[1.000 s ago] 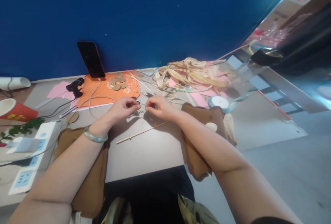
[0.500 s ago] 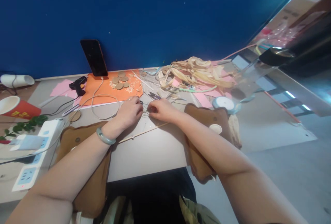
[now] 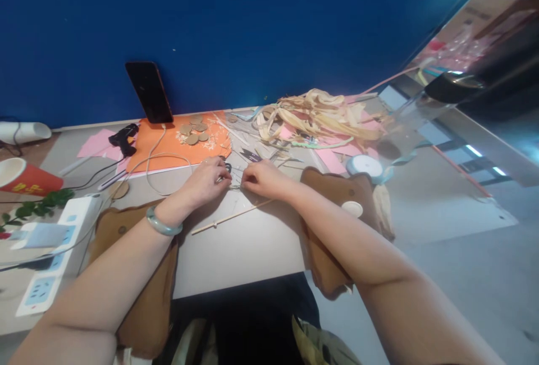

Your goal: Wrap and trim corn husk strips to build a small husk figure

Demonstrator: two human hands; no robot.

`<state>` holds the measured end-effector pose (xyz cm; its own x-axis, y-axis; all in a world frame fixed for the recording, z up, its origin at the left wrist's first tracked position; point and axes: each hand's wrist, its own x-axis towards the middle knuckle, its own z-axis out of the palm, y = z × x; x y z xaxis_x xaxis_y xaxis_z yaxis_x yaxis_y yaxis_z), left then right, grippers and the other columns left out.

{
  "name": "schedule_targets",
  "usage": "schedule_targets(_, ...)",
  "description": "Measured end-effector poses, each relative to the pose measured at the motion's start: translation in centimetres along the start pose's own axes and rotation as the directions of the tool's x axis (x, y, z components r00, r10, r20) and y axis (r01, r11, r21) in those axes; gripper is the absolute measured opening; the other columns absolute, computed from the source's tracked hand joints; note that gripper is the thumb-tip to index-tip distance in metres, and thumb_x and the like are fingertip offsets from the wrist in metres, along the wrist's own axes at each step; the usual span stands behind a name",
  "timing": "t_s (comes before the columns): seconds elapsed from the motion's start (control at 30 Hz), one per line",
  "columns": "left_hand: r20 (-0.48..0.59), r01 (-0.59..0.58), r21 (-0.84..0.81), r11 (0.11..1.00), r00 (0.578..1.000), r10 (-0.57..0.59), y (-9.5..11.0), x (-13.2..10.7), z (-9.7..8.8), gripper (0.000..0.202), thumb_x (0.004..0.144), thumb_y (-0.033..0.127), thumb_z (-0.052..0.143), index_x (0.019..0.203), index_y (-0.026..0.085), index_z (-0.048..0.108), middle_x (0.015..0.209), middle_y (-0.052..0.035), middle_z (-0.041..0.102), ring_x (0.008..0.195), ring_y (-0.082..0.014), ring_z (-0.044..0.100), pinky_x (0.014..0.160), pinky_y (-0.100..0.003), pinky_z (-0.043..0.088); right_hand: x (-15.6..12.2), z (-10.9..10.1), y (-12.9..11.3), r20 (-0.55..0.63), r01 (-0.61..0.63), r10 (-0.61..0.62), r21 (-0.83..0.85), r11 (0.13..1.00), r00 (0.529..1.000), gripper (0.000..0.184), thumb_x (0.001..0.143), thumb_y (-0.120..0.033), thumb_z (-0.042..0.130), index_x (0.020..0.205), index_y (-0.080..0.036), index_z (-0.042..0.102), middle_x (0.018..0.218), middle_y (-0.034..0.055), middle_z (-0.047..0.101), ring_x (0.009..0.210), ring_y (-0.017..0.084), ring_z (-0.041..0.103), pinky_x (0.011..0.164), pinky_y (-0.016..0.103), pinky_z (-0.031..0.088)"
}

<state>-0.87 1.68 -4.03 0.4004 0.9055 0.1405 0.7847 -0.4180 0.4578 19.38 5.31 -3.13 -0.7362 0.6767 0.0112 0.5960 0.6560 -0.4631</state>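
My left hand (image 3: 205, 181) and my right hand (image 3: 263, 178) rest close together on the grey table (image 3: 236, 241), fingertips nearly meeting. Both are closed in a pinch on a small thin piece between them, too fine to name. The left hand also touches a small dark metal tool by its fingers. A jade bangle (image 3: 162, 224) circles my left wrist. A thin wooden stick (image 3: 229, 217) lies on the table just below both hands. Small snips (image 3: 251, 156) lie just beyond my right hand.
An orange sheet (image 3: 168, 143) with brown discs (image 3: 194, 132), a black glue gun (image 3: 123, 137), a leaning phone (image 3: 149, 91) and a white cable lie at the back. Dried husk strips (image 3: 315, 118), pink paper, a ribbon spool (image 3: 364, 166), brown cushions (image 3: 337, 196), a power strip (image 3: 54, 241) and a red cup (image 3: 21, 177) surround.
Both hands moved slightly away from me and lowered onto the table, staying pinched together. The view shifted a little.
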Motion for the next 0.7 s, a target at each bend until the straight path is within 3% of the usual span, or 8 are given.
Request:
schedule_targets(0.3,0.104,-0.031,0.103,0.994,0.994,0.021,1.0,-0.4,-0.7,0.013,0.077,0.024,0.058,0.075,0.018,0.07,0.089,-0.0073,0.054,0.086,-0.0218,0.051,0.077,-0.035,0.043,-0.4,-0.4,-0.4,0.005,0.024,-0.024,0.0,1.0,1.0,0.012,0.078,-0.017,0.06,0.078,-0.016,0.072,0.078,0.0057,0.071,0.075,0.017,0.062,0.078,0.029,0.039)
schedule_targets(0.5,0.12,-0.023,0.098,0.995,0.993,0.011,0.8,-0.5,-1.0,0.013,0.078,0.027,0.059,0.074,0.018,0.068,0.088,-0.0075,0.055,0.087,-0.0227,0.052,0.077,-0.036,0.043,-0.5,-0.8,-0.5,0.037,0.016,-0.016,-0.002,1.0,0.999,0.009,0.072,-0.017,0.064,0.078,-0.016,0.071,0.078,0.0043,0.069,0.073,0.016,0.061,0.079,0.03,0.037)
schedule_targets(0.7,0.151,-0.038,0.2,0.979,0.989,0.007,1.1,-0.5,-0.8,0.014,0.078,0.027,0.058,0.075,0.018,0.067,0.09,-0.0083,0.054,0.084,-0.0224,0.051,0.072,-0.035,0.041,-0.3,-0.1,-0.6,0.053,0.012,-0.008,-0.075,0.997,0.999,0.011,0.073,-0.022,0.065,0.081,-0.015,0.07,0.083,0.0061,0.067,0.078,0.018,0.059,0.082,0.033,0.034)
